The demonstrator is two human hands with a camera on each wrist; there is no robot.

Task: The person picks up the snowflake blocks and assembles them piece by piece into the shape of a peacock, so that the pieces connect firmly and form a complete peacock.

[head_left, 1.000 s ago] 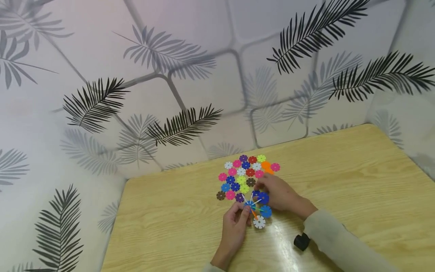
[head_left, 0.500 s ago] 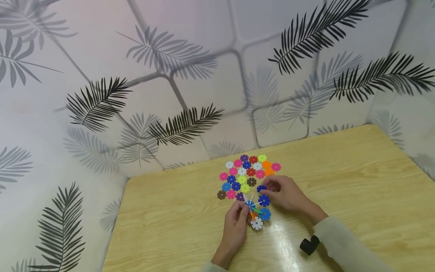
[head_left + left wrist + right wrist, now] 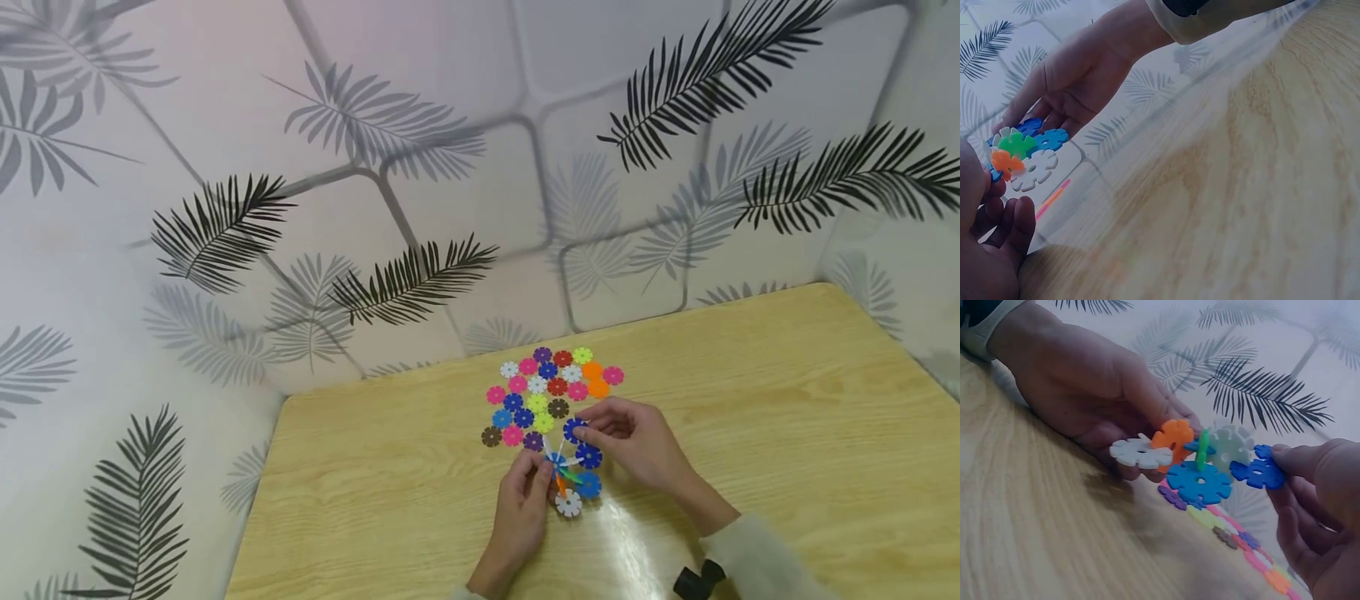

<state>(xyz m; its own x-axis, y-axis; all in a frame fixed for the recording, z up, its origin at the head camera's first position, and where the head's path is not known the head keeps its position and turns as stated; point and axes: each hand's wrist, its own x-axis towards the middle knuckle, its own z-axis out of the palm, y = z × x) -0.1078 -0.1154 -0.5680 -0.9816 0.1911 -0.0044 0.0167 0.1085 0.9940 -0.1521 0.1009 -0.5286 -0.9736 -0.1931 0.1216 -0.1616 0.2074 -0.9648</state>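
Observation:
My left hand pinches a cluster of notched plastic discs at its light blue hub disc. White, orange and green discs radiate from that hub on edge. Fixed to their outer ends are a white disc, a light blue disc and a dark blue disc. Between thumb and fingers, my right hand pinches another dark blue disc, at the outer end of a white spoke disc. The cluster is held above the table.
Loose notched discs in many colours lie flat in rows on the wooden table, just beyond my hands. A leaf-patterned wall stands behind the table. A black object sits by my right sleeve.
My right hand has drawn slightly rightward and down with the dark blue disc, which now faces the camera more. The cluster has turned a little in my left hand. The head view has shifted slightly.

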